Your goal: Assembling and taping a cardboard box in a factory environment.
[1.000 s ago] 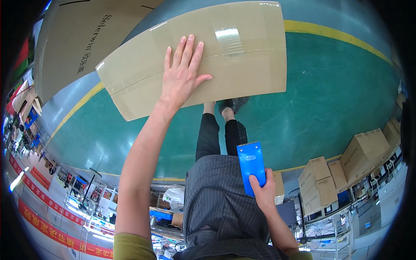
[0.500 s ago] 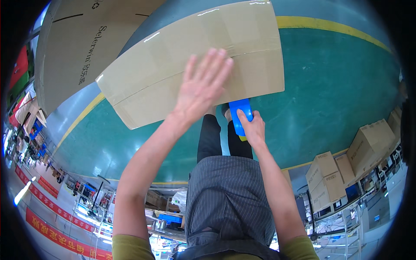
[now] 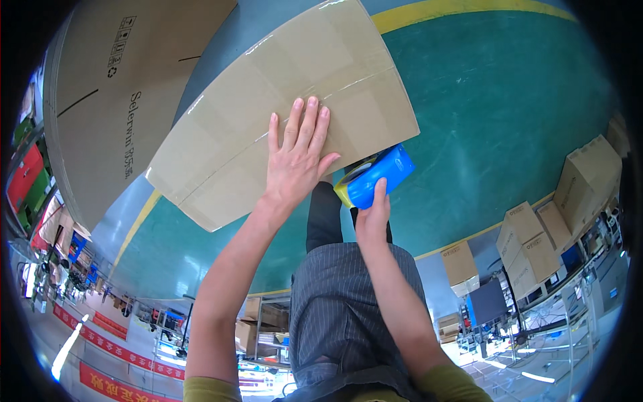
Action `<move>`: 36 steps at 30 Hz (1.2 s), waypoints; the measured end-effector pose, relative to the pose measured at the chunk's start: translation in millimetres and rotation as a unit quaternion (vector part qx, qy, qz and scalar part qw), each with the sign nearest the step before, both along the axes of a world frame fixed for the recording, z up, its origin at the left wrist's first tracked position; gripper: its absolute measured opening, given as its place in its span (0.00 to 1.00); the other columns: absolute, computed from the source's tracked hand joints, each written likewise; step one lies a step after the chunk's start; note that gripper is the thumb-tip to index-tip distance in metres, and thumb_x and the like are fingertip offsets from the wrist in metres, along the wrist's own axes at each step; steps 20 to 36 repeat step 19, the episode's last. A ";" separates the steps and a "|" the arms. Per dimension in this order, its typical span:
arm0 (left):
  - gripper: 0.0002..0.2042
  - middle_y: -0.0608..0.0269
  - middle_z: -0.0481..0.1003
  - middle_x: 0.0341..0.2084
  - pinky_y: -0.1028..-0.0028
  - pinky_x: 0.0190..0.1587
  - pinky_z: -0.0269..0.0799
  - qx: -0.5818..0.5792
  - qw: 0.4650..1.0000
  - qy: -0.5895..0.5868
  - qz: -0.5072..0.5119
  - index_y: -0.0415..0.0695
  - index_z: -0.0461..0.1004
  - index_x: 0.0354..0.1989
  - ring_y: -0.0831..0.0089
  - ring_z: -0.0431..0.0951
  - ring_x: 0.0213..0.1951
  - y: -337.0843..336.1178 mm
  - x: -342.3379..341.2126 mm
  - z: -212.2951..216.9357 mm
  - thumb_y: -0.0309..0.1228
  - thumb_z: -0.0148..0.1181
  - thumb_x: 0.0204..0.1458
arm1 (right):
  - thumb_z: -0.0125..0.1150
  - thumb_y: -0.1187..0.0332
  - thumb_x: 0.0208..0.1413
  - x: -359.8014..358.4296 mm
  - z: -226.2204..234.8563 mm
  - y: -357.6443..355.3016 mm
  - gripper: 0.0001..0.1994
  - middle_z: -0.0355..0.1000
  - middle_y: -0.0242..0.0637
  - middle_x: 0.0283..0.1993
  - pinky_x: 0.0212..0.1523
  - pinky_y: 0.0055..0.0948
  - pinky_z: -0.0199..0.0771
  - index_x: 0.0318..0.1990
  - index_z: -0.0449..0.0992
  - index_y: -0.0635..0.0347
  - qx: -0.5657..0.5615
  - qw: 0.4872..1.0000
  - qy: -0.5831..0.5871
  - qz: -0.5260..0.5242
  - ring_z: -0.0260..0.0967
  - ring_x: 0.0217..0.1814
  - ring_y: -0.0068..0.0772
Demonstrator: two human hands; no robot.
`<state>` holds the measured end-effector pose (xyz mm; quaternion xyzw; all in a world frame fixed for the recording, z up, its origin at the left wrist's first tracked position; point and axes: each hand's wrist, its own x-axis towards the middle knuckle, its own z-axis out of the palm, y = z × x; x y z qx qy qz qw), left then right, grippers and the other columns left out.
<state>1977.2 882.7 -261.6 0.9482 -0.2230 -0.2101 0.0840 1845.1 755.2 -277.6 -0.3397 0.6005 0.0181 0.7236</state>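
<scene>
A large brown cardboard box [image 3: 234, 100] fills the upper middle, its top seam covered by clear shiny tape. My left hand [image 3: 295, 157] lies flat on that top, fingers stretched and slightly spread, with nothing held. Beside the box's near edge, my right hand [image 3: 375, 218] grips a blue and yellow tape dispenser [image 3: 383, 175]. The dispenser is tilted, its blue end toward the upper right and its yellow edge at the lower left. My thumb rests along its blue side; the other fingers are partly hidden behind it.
A taller brown carton [image 3: 100, 134] stands at the upper left, close to the box. Stacked cartons [image 3: 529, 251] line the right side, with a smaller carton [image 3: 459, 264] nearer me. The green floor [image 3: 495, 127] is bordered by a yellow line [image 3: 455, 10].
My right hand has turned the tape dispenser from nearly upright to a slant and brought it against the box's near edge. My left hand has settled flat. The view has shifted, turning the box.
</scene>
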 end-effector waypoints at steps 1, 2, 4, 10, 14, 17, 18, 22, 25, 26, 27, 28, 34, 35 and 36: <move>0.41 0.60 0.49 0.66 0.50 0.65 0.39 -0.003 1.000 0.009 0.001 0.47 0.50 0.66 0.62 0.45 0.68 -0.4 1.1 2.0 0.51 0.57 0.46 | 0.48 0.55 0.62 10.9 7.5 11.2 0.26 0.61 0.40 0.58 0.59 0.34 0.60 0.59 0.55 0.65 -0.007 0.999 -0.029 -0.016 0.60 0.59 0.32; 0.41 0.59 0.48 0.66 0.50 0.65 0.39 -0.006 1.000 0.019 0.001 0.46 0.50 0.66 0.61 0.45 0.68 -0.2 1.9 3.5 0.51 0.58 0.46 | 0.45 0.54 0.63 23.1 6.0 20.3 0.26 0.61 0.37 0.60 0.61 0.32 0.57 0.61 0.56 0.63 0.003 0.998 -0.057 0.000 0.59 0.61 0.30; 0.41 0.57 0.47 0.67 0.50 0.66 0.38 -0.005 1.000 0.021 -0.007 0.45 0.49 0.66 0.59 0.44 0.68 -5.7 4.5 3.1 0.50 0.57 0.46 | 0.44 0.55 0.64 31.7 -27.7 29.9 0.24 0.60 0.37 0.60 0.60 0.31 0.58 0.60 0.57 0.63 0.017 0.997 -0.049 -0.065 0.59 0.61 0.30; 0.42 0.54 0.46 0.67 0.51 0.66 0.38 -0.009 1.000 0.013 -0.011 0.44 0.48 0.67 0.56 0.43 0.68 -11.3 9.4 6.7 0.49 0.58 0.45 | 0.52 0.62 0.59 40.6 -102.7 35.9 0.22 0.65 0.38 0.54 0.52 0.32 0.68 0.57 0.60 0.63 0.051 0.999 0.000 -0.016 0.66 0.54 0.31; 0.33 0.52 0.56 0.62 0.54 0.63 0.46 -0.141 0.988 0.048 0.042 0.45 0.58 0.62 0.57 0.54 0.64 -7.5 34.8 26.3 0.41 0.60 0.48 | 0.52 0.61 0.58 48.2 -106.7 5.3 0.21 0.68 0.38 0.51 0.50 0.31 0.70 0.55 0.63 0.63 0.020 0.997 0.025 0.069 0.68 0.51 0.32; 0.25 0.51 0.66 0.54 0.60 0.59 0.53 -0.206 0.961 -0.093 0.161 0.41 0.63 0.57 0.58 0.63 0.58 30.4 119.8 26.1 0.36 0.58 0.52 | 0.52 0.54 0.58 41.2 -101.8 0.1 0.28 0.63 0.40 0.59 0.55 0.33 0.66 0.61 0.58 0.61 -0.050 0.981 0.108 0.155 0.64 0.58 0.33; 0.23 0.48 0.65 0.55 0.63 0.60 0.53 -0.194 0.951 -0.090 0.222 0.40 0.64 0.57 0.55 0.64 0.58 36.1 149.6 21.9 0.39 0.53 0.56 | 0.53 0.52 0.57 48.4 -100.1 -2.4 0.32 0.60 0.40 0.62 0.58 0.34 0.64 0.64 0.55 0.60 -0.057 0.974 0.106 0.194 0.62 0.61 0.33; 0.26 0.46 0.62 0.58 0.64 0.63 0.50 -0.185 0.937 0.064 0.291 0.39 0.62 0.58 0.54 0.61 0.60 48.1 171.1 7.9 0.46 0.47 0.58 | 0.53 0.52 0.57 79.1 -98.9 -15.9 0.32 0.60 0.40 0.62 0.58 0.34 0.64 0.64 0.55 0.60 -0.076 0.974 0.077 0.199 0.62 0.61 0.33; 0.26 0.46 0.62 0.58 0.64 0.63 0.50 -0.185 0.937 0.064 0.291 0.39 0.62 0.58 0.54 0.61 0.60 48.1 171.1 7.9 0.46 0.47 0.58 | 0.53 0.52 0.57 79.1 -98.9 -15.9 0.32 0.60 0.40 0.62 0.58 0.34 0.64 0.64 0.55 0.60 -0.076 0.974 0.077 0.199 0.62 0.61 0.33; 0.26 0.46 0.62 0.58 0.64 0.63 0.50 -0.185 0.937 0.064 0.291 0.39 0.62 0.58 0.54 0.61 0.60 48.1 171.1 7.9 0.46 0.47 0.58 | 0.53 0.52 0.57 79.1 -98.9 -15.9 0.32 0.60 0.40 0.62 0.58 0.34 0.64 0.64 0.55 0.60 -0.076 0.974 0.077 0.199 0.62 0.61 0.33; 0.26 0.46 0.62 0.58 0.64 0.63 0.50 -0.185 0.937 0.064 0.291 0.39 0.62 0.58 0.54 0.61 0.60 48.1 171.1 7.9 0.46 0.47 0.58 | 0.53 0.52 0.57 79.1 -98.9 -15.9 0.32 0.60 0.40 0.62 0.58 0.34 0.64 0.64 0.55 0.60 -0.076 0.974 0.077 0.199 0.62 0.61 0.33; 0.26 0.46 0.62 0.58 0.64 0.63 0.50 -0.185 0.937 0.064 0.291 0.39 0.62 0.58 0.54 0.61 0.60 48.1 171.1 7.9 0.46 0.47 0.58 | 0.53 0.52 0.57 79.1 -98.9 -15.9 0.32 0.60 0.40 0.62 0.58 0.34 0.64 0.64 0.55 0.60 -0.076 0.974 0.077 0.199 0.62 0.61 0.33; 0.26 0.46 0.62 0.58 0.64 0.63 0.50 -0.185 0.937 0.064 0.291 0.39 0.62 0.58 0.54 0.61 0.60 48.1 171.1 7.9 0.46 0.47 0.58 | 0.53 0.52 0.57 79.1 -98.9 -15.9 0.32 0.60 0.40 0.62 0.58 0.34 0.64 0.64 0.55 0.60 -0.076 0.974 0.077 0.199 0.62 0.61 0.33; 0.26 0.46 0.62 0.58 0.64 0.63 0.50 -0.185 0.937 0.064 0.291 0.39 0.62 0.58 0.54 0.61 0.60 48.1 171.1 7.9 0.46 0.47 0.58 | 0.53 0.52 0.57 79.1 -98.9 -15.9 0.32 0.60 0.40 0.62 0.58 0.34 0.64 0.64 0.55 0.60 -0.076 0.974 0.077 0.199 0.62 0.61 0.33; 0.26 0.46 0.62 0.58 0.64 0.63 0.50 -0.185 0.937 0.064 0.291 0.39 0.62 0.58 0.54 0.61 0.60 48.1 171.1 7.9 0.46 0.47 0.58 | 0.53 0.52 0.57 79.1 -98.9 -15.9 0.32 0.60 0.40 0.62 0.58 0.34 0.64 0.64 0.55 0.60 -0.076 0.974 0.077 0.199 0.62 0.61 0.33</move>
